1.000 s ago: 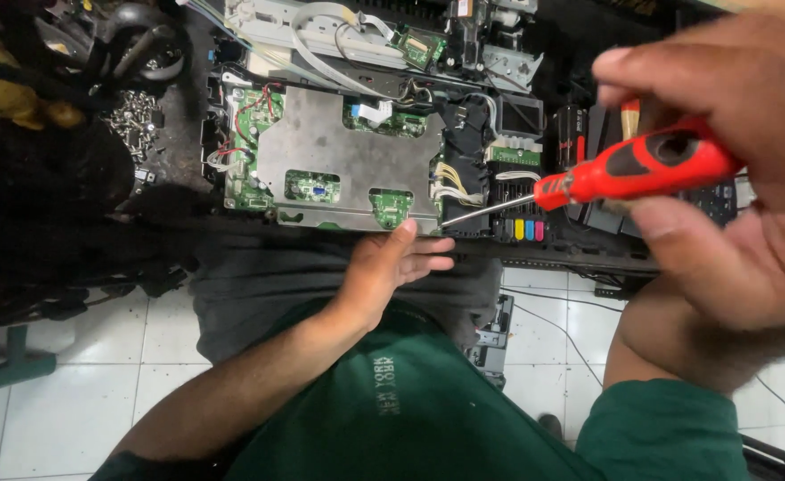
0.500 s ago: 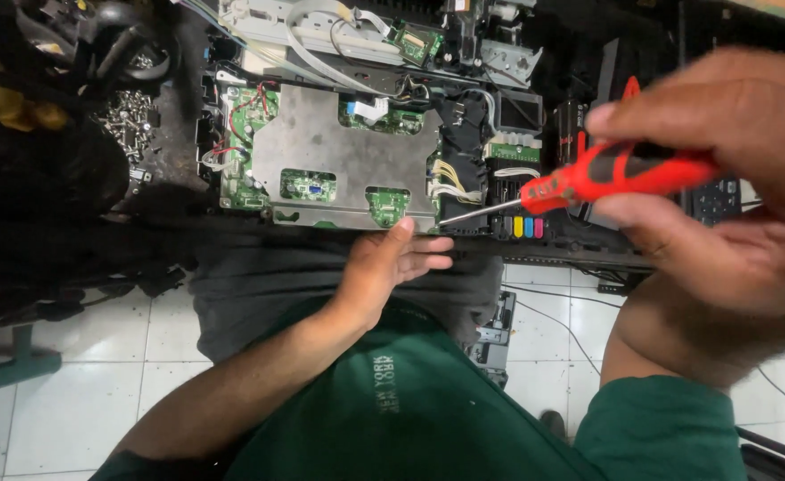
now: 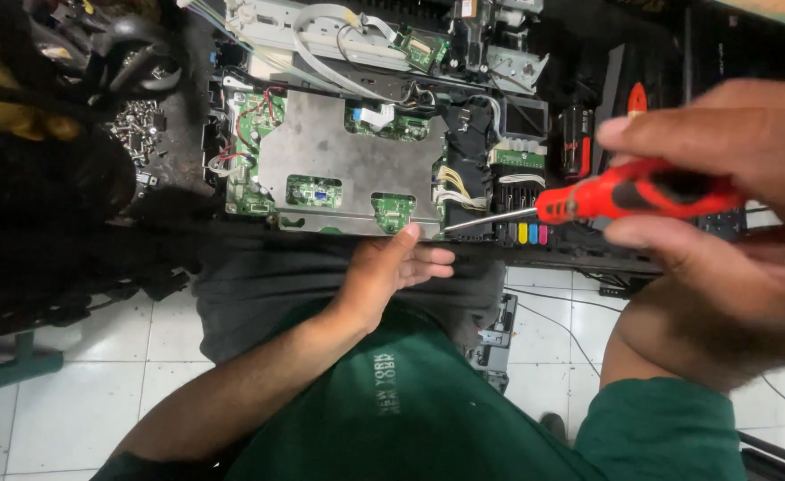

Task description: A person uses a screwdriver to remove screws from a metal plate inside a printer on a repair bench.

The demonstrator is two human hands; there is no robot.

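Below my view I saw a floor of white tiles (image 3: 81, 401) with dark grout lines, dusty in places. A thin black cable (image 3: 571, 334) trailed across it on the right. A teal-green metal frame (image 3: 14, 365) stood at the left. The dark tabletop edge (image 3: 580, 260) lay in shadow under flat, dim light.

A dark, cluttered table (image 3: 179, 200) carries an opened machine (image 3: 357, 160), its grey metal plate and green circuit boards exposed, just beyond the left hand's fingers (image 3: 428, 263). A heap of loose screws (image 3: 134, 125) lies further left of them (beside black clutter). White floor tiles (image 3: 81, 401) show below the table.
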